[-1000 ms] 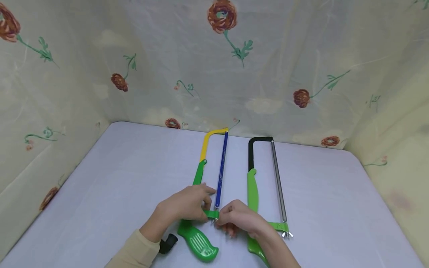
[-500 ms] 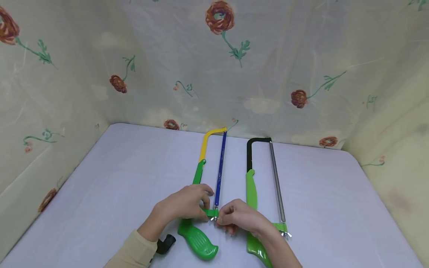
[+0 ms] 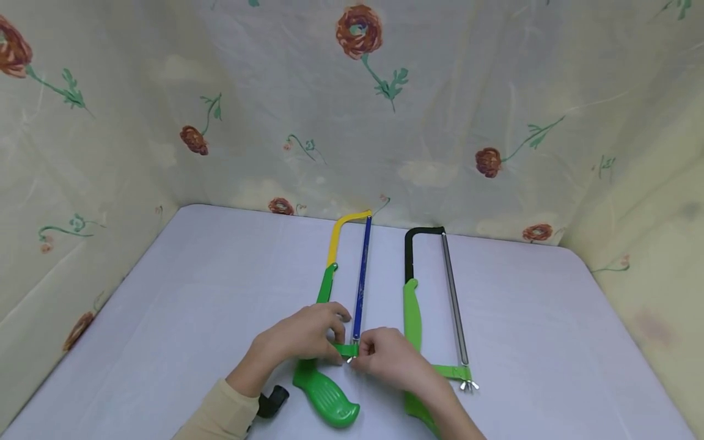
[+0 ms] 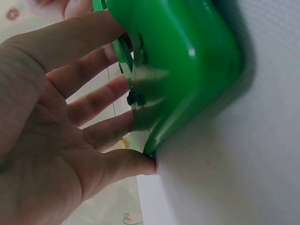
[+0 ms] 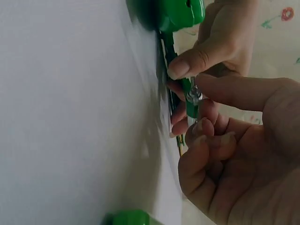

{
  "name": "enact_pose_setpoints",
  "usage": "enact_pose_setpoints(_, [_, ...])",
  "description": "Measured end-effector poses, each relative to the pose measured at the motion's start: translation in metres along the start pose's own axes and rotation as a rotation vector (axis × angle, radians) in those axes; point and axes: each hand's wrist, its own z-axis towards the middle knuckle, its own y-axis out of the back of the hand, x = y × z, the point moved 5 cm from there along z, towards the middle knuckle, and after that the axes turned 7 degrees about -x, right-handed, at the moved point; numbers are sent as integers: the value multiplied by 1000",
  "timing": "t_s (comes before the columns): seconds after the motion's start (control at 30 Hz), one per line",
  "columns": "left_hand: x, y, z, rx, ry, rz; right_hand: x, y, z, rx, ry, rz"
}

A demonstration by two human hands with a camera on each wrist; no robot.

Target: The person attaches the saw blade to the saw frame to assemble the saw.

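A hacksaw with a green handle, yellow front frame and blue blade lies on the table. My left hand holds its short green lower arm between thumb and fingers, just above the handle. At the end of that arm sits a silver wing nut, which my right hand pinches between thumb and curled fingers. In the left wrist view the green handle is large and close, with the left fingers behind it.
A second hacksaw, with a light green handle, black frame and grey blade, lies to the right, partly under my right forearm. Its wing nut faces me. Floral cloth hangs behind the white table.
My right hand has turned at the wing nut, its fingers shifting slightly round it. My left hand and both hacksaws stay in place; the head view tilts a little.
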Motion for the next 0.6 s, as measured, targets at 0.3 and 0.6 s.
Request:
enact_pose_setpoints(0.3, [-1,1,-1,4,-5,-10,5,-8,-4,-105,-38,-195])
enact_pose_setpoints(0.6, [-1,3,-2,11,4,-28,12,-12,-4,-188,-20,-323])
